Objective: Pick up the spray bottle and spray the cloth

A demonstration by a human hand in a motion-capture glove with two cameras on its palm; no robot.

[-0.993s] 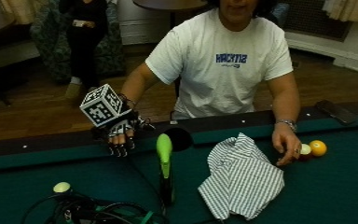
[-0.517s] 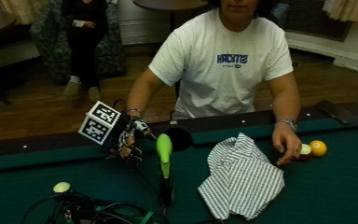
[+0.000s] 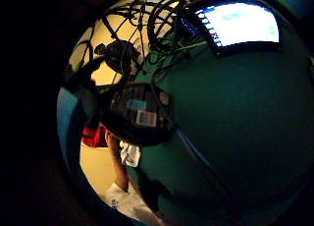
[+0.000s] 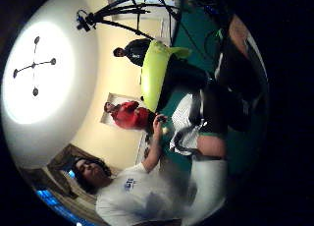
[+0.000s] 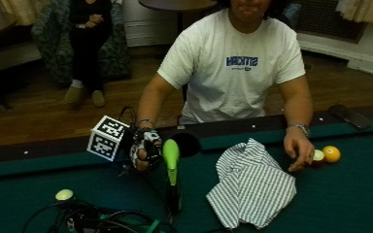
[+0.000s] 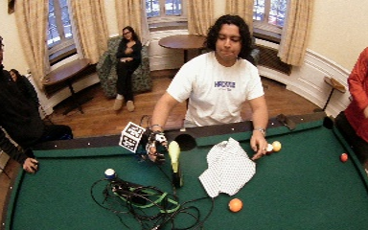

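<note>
Green baize of a pool table (image 5: 342,194) fills the lower half of the outside view, with a person in a white T-shirt behind its far rail. At lower left of centre, the gloved right hand (image 5: 144,151) is just beside the lime-green head of the spray bottle (image 5: 171,167), fingers curled toward it — whether they have closed on it or only touch it cannot be told from any view. In the thumb-side palm view the green head (image 4: 154,73) looms large, so the palm is close to it, apparently placed to take the neck for a lift. The bottle stands upright on the felt, its long axis vertical: dark body below, green head on top; which way the nozzle faces is not clear. Just to its right, near the middle of the frame, lies the striped cloth (image 5: 251,187), rumpled and spread flat — seemingly laid out as a target for the spray. The bare left hand (image 5: 299,151) rests on the felt at the cloth's far right edge, next to a yellow ball (image 5: 331,154) and a dark red one. A tangle of cables (image 5: 102,221) sits at lower left.
</note>
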